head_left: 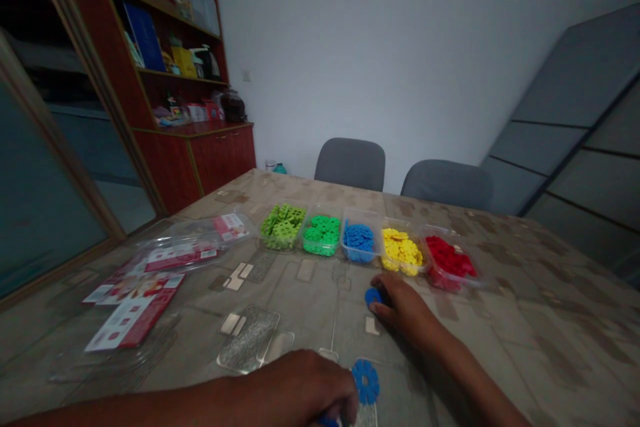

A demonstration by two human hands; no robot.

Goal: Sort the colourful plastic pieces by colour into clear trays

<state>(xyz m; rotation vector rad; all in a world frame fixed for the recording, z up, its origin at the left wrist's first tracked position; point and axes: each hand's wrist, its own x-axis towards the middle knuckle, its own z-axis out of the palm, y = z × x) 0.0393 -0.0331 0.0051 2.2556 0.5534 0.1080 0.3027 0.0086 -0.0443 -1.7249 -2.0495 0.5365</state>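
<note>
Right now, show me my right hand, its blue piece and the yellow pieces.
Right hand (401,302): head view, back of the hand.
Blue piece (371,295): head view, its exposed part.
Yellow pieces (401,250): head view, middle of the heap.

We see a smooth tabletop (313,307) with shinier patches. Towards its far edge: clear glossy plastic tubs (379,238), smooth plastic pieces (323,233) inside. Left edge: thin shiny plastic packaging (193,237), printed labels (140,313) paper-like. Chairs (350,163) look matt, cabinet (223,157) wood.
</note>
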